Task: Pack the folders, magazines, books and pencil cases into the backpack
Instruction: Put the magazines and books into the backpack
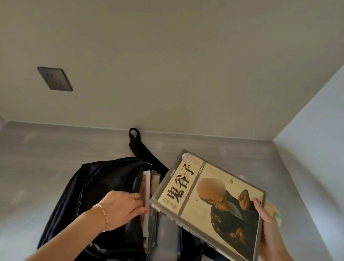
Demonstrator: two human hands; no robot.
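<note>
A black backpack [87, 192] lies open on the grey surface, with several magazines and folders [151, 219] standing on edge inside it. My left hand [121, 208] reaches into the opening, and its straight fingers press the stack of papers to one side. My right hand [268, 230] grips the lower right edge of a large cream-coloured book [208, 203] with black characters and a robed figure on its cover. The book hangs tilted just above the right side of the opening.
The grey surface [41, 164] meets a beige wall at the back and a pale wall on the right. A dark wall socket [55, 78] sits on the back wall. A backpack strap [140, 147] lies toward the wall. Some coloured paper [275, 210] peeks out behind the book.
</note>
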